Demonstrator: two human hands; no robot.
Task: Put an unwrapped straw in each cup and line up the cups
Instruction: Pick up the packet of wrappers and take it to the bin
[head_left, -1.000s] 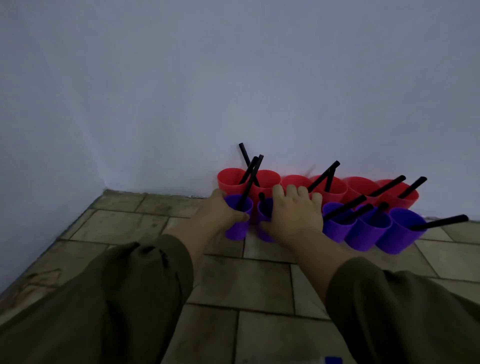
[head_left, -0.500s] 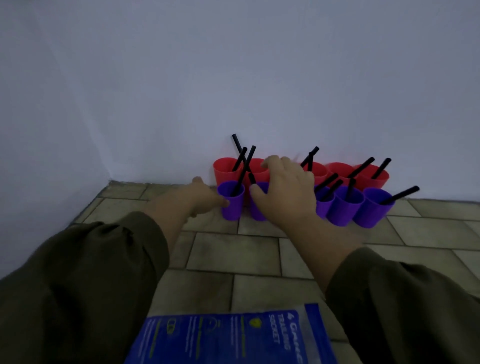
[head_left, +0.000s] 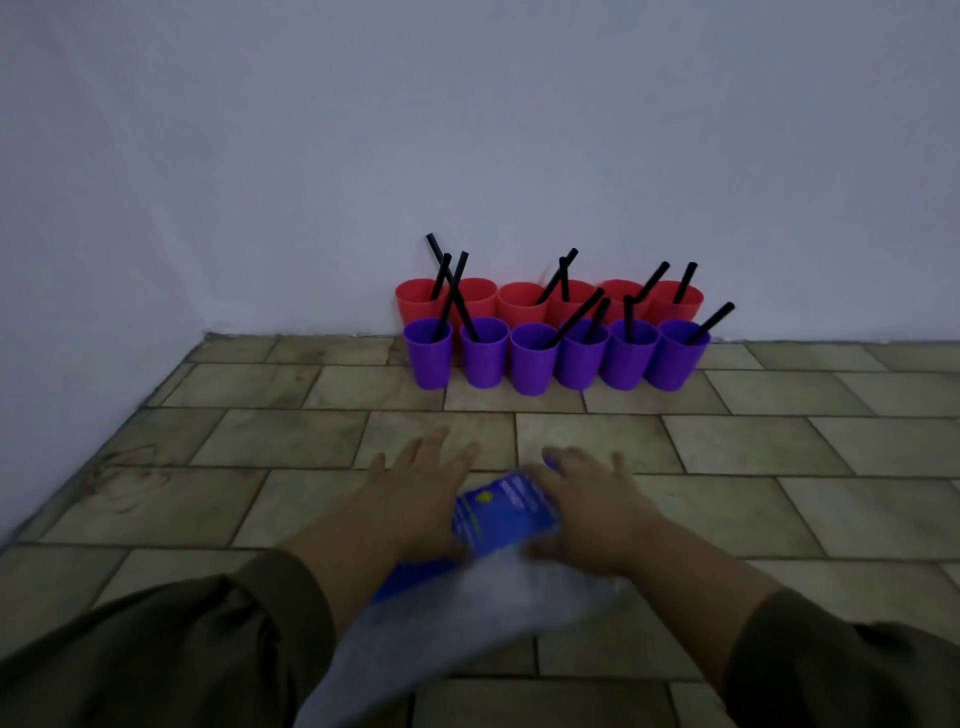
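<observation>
The cups look finished, so the step in hand is best done by gathering the blue packet (head_left: 498, 512) without nudging them. The left hand (head_left: 415, 493) and right hand (head_left: 582, 499) lie spread on it; whether either grip has closed, I cannot tell.

Red cups (head_left: 522, 301) and purple cups (head_left: 532, 358) stand upright on the floor (head_left: 779, 441) against the wall (head_left: 467, 130), their two rows running left to right, black straws (head_left: 571, 318) leaning mostly rightward.

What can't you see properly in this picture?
- Head view: the blue packet is motion-blurred; its print is unreadable, and the left hand and right hand cover its sides.
- The red cups are half hidden behind the purple cups.
- The black straws cross, so which cup each sits in is unclear in places.
- Both sleeves run off the bottom edge.
</observation>
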